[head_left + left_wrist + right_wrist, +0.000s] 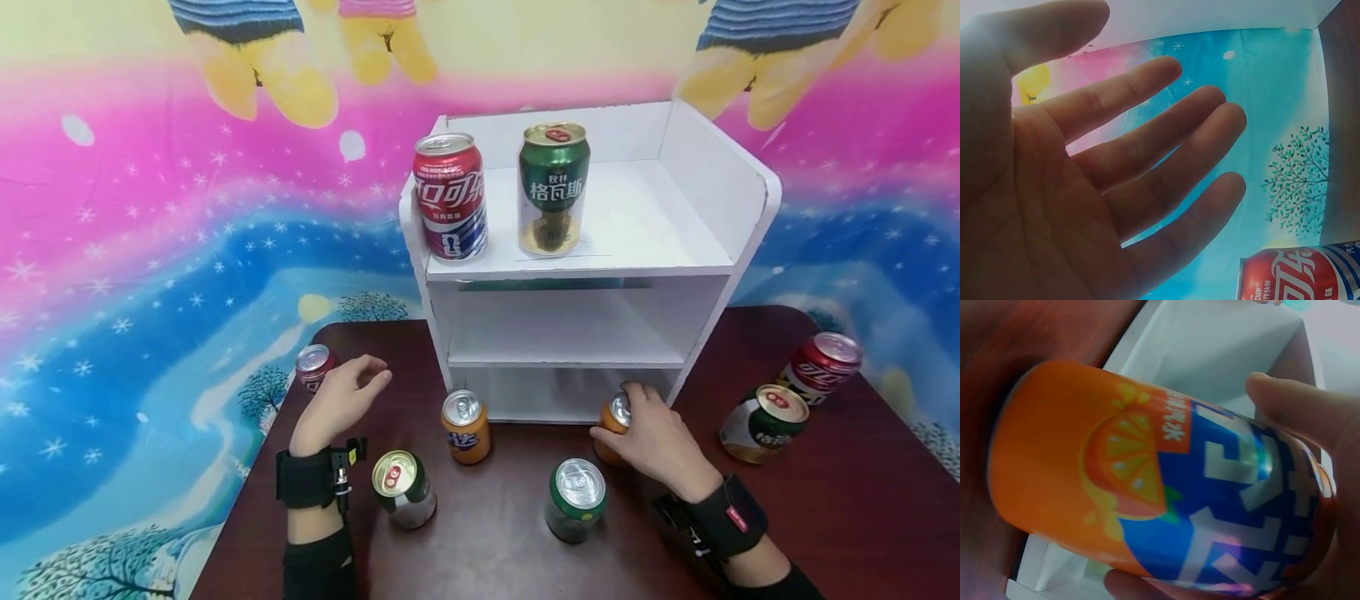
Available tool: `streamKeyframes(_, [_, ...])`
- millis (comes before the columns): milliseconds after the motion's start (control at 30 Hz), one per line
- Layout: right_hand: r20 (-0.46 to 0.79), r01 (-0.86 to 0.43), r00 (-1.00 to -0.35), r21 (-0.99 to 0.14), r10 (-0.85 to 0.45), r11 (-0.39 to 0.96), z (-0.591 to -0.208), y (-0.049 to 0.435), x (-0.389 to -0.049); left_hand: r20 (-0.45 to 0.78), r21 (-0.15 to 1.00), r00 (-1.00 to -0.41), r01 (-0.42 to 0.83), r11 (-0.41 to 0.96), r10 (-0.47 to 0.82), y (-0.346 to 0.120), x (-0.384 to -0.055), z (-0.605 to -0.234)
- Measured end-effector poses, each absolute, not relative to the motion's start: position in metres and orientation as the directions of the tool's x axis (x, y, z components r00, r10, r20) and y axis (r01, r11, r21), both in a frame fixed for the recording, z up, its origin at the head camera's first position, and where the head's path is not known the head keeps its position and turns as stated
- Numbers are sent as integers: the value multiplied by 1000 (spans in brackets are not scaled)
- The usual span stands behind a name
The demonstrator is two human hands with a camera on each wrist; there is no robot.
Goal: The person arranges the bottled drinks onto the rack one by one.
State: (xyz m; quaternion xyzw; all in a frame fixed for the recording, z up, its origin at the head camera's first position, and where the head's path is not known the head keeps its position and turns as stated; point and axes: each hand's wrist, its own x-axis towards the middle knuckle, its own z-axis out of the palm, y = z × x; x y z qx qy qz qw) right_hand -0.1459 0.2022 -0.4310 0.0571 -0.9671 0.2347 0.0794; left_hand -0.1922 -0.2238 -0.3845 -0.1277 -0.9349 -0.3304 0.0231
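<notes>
My right hand grips an orange soda can from above, at the right front of the white shelf's bottom tier. In the right wrist view, thumb and fingers lie on opposite sides of the can near its top, and its orange-slice label faces the camera. My left hand is raised on the left with nothing in it, fingers extended and spread in the left wrist view. Beside it stands a red cola can, partly covered by that hand in the head view. A second orange soda can stands at the shelf's left front.
The white three-tier shelf carries a red cola can and a green kvass can on top. Nearer me stand two green-and-gold cans. At right are another green can and a red cola can.
</notes>
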Motion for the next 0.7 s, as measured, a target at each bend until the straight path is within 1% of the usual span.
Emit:
streamKeyframes(133, [187, -100, -982, -465, -13, 880, -435, 203, -145, 113, 614, -968, 244, 751, 222, -221, -193, -386])
streamKeyframes(333, [154, -29, -986, -526, 62, 850, -438, 205, -143, 117, 615, -968, 247, 749, 223, -220, -192, -386])
streamKeyframes(500, [125, -26, -991, -533, 48, 846, -437, 207, -145, 115, 611, -969, 244, 753, 220, -221, -192, -384])
streamKeyframes(700, [114, -86, -993, -551, -26, 830, -435, 214, -148, 117, 601, -969, 242, 762, 216, -222, -192, -384])
